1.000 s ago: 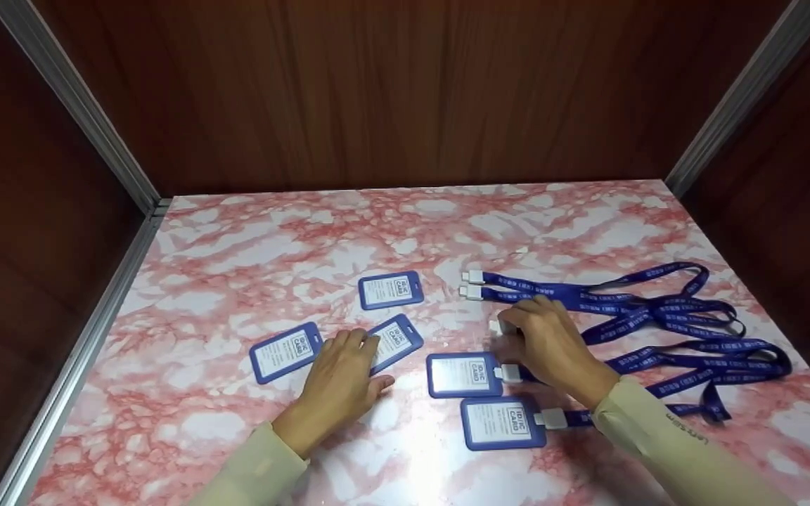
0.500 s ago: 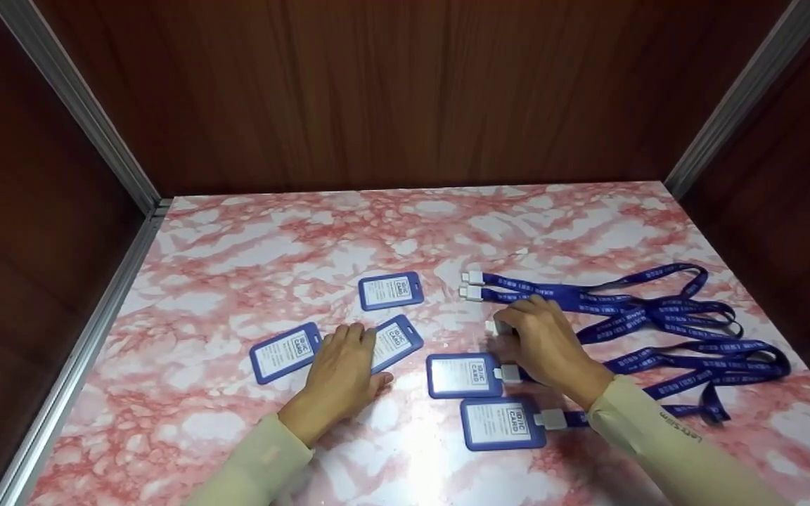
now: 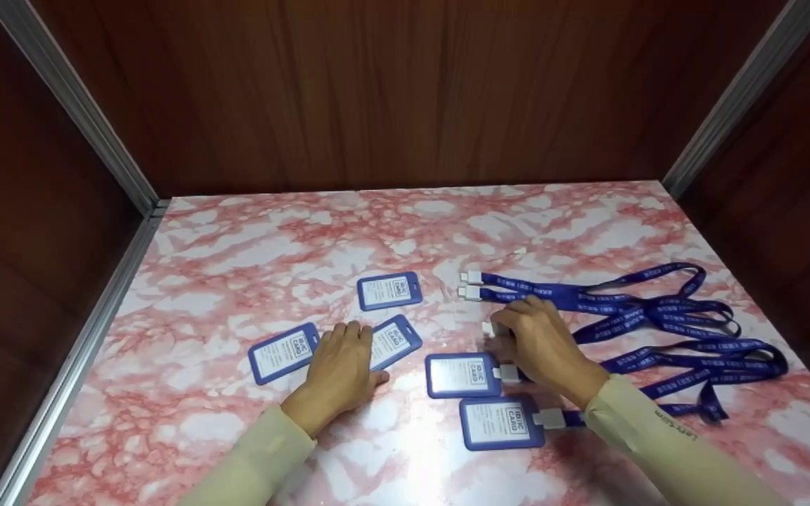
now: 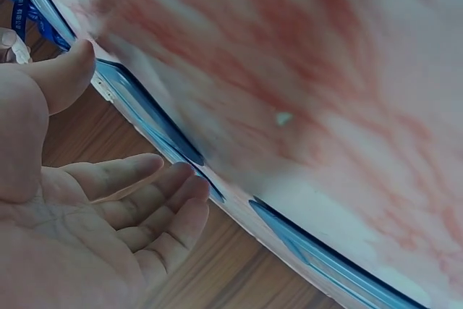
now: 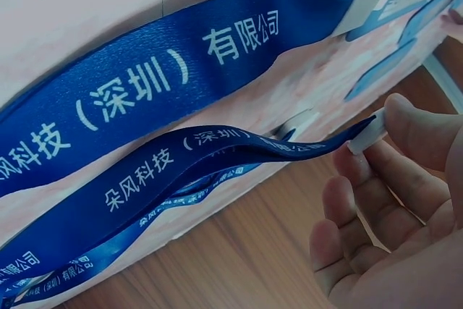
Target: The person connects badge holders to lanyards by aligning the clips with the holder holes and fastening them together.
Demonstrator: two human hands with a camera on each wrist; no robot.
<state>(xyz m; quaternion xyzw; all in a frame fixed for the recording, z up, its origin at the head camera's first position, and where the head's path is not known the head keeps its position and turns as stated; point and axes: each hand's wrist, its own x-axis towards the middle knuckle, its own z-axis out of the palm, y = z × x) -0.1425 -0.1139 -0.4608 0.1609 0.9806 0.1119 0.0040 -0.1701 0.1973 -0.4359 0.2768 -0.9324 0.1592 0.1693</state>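
Note:
My right hand (image 3: 549, 344) pinches the white plastic clip (image 5: 369, 132) of a blue lanyard (image 5: 181, 157) between thumb and fingertip; its strap trails away behind the hand. My left hand (image 3: 340, 372) hovers low between two blue-framed ID card holders, one to its left (image 3: 282, 353) and a tilted one to its right (image 3: 394, 343), whose near corner it hides. In the left wrist view that hand (image 4: 108, 208) has loosely extended fingers and an unfilled palm. A third loose card holder (image 3: 389, 291) lies farther back.
Two card holders, one behind (image 3: 463, 375) and one in front (image 3: 502, 423), lie clipped to lanyards near my right forearm. Other blue lanyards (image 3: 658, 309) spread across the table's right side, two white clips (image 3: 470, 292) pointing left. Dark wood panels (image 3: 405, 91) enclose the marbled table (image 3: 236, 239).
My right hand has shifted slightly left with the lanyard clip. The left hand has drawn back a little from the tilted card holder, leaving it in place.

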